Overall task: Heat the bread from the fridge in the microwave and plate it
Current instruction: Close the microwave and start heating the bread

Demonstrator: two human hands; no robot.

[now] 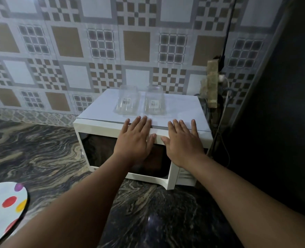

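Observation:
A white microwave (101, 111) stands on the dark marbled counter against the tiled wall, its dark-windowed door closed. My left hand (134, 138) and my right hand (183, 140) are held out flat in front of its top front edge, side by side, fingers straight and spread. Neither hand holds anything. A white plate with red, yellow and purple dots (3, 210) lies at the counter's lower left. No bread is in view.
Two clear plastic containers with labels (126, 101) (154, 102) sit upside down on the microwave's top. A dark fridge side (277, 122) rises at the right, with cables and a wall socket (221, 77) between it and the microwave. Marbled counter (41, 149) spreads to the left.

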